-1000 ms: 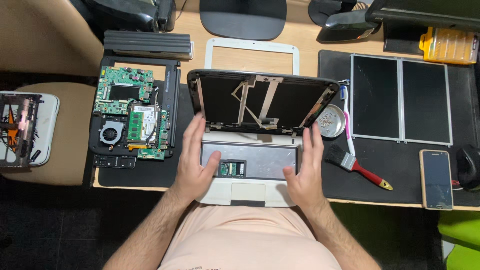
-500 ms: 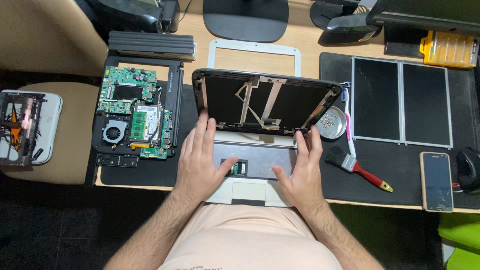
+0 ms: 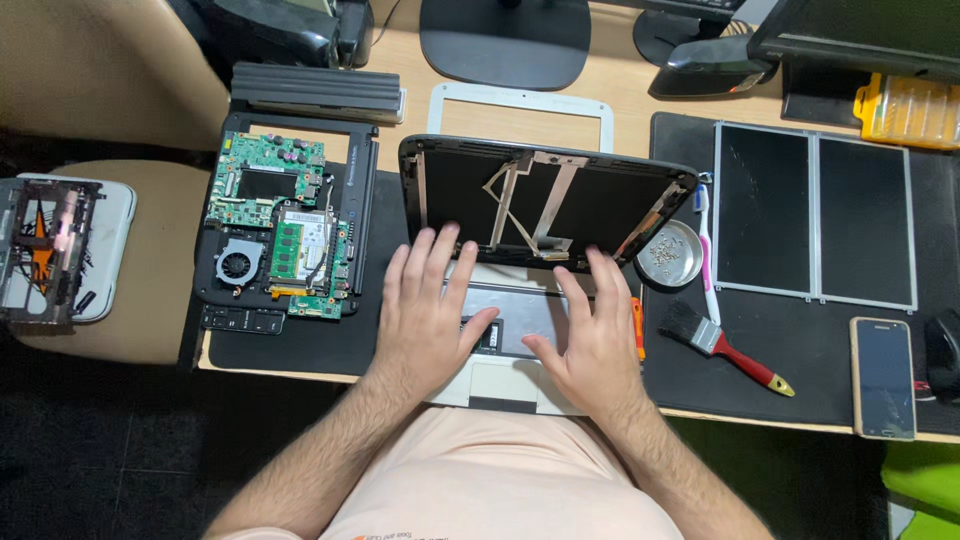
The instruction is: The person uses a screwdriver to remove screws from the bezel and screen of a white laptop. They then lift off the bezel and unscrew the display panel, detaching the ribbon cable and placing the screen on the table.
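The laptop base (image 3: 520,350) lies at the desk's near edge, just in front of the person, its lid shell (image 3: 545,200) tilted up behind it with two flat ribbon strips crossing inside. The left hand (image 3: 428,320) and right hand (image 3: 598,345) both rest flat on the base, fingers spread wide, gripping nothing; they cover most of its top, so little of it can be made out. Right of the laptop sit one dish of screws (image 3: 673,254), one toothbrush (image 3: 706,250), one brush (image 3: 722,345), two bare panels (image 3: 812,215) and one phone (image 3: 884,377). Left of it lies one opened chassis with a green board (image 3: 280,235). Behind it lies one white bezel (image 3: 520,105), partly hidden by the lid.
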